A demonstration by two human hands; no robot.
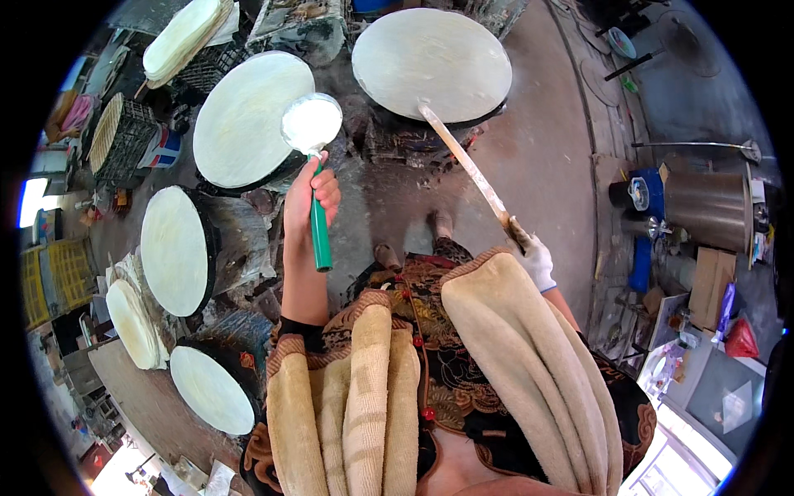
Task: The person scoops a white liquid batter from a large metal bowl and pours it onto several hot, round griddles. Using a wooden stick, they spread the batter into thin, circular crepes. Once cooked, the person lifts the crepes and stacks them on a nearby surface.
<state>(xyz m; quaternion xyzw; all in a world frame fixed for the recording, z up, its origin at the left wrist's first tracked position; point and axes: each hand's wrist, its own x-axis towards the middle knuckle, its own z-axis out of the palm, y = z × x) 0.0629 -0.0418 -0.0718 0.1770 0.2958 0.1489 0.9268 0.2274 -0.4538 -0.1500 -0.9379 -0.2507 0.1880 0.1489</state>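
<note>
My left hand (313, 194) is bare and wraps round the green handle of a ladle (320, 236). The ladle's round bowl shows bright white and hangs over the right edge of a round griddle covered by a pale, thin pancake (248, 116). In a white glove, my right hand (534, 258) grips a long, batter-smeared wooden scraper (467, 161). Its far tip touches the near edge of another pale pancake (432, 62) on the griddle straight ahead. Two more sheets, a pancake (174, 250) and a lower pancake (212, 390), lie on griddles at my left.
Stacks of thin pancakes, one stack (186, 41) at the far left and another stack (132, 324) at the near left, stand beyond the griddles. Beige towels (521, 355) drape over my arms. A large metal drum (707, 209) stands on the right past the concrete floor (542, 157).
</note>
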